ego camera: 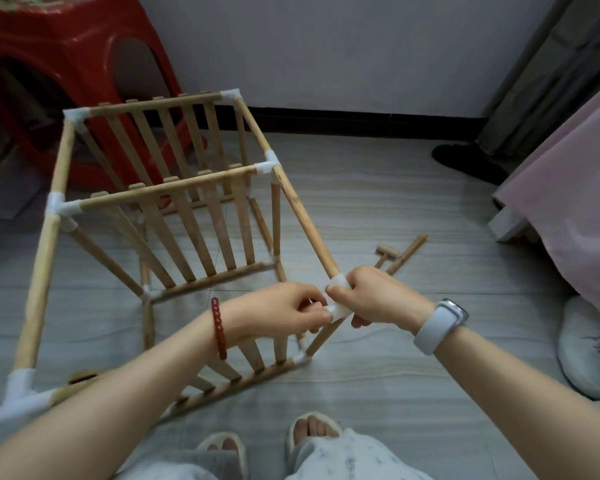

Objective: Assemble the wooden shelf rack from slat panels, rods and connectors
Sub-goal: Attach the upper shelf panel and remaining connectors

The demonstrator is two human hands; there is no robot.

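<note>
The wooden shelf rack (160, 192) stands on the floor, built of rods, slat panels and white corner connectors. At its near right top corner sits a white connector (337, 295) joining a long top rod (302, 209) and a leg rod. My right hand (371, 297) grips that connector from the right. My left hand (291, 311) pinches the same connector's left socket, where the near slat panel's top rod meets it; that rod's end is hidden under my fingers. Another white connector (18, 393) caps the near left corner.
A loose rod (406, 253) and a small wooden mallet (385, 255) lie on the tiled floor right of the rack. A red plastic stool (66, 64) stands behind it. A pink bed cover (575, 188) fills the right side, with a dark slipper (465, 161) near the wall.
</note>
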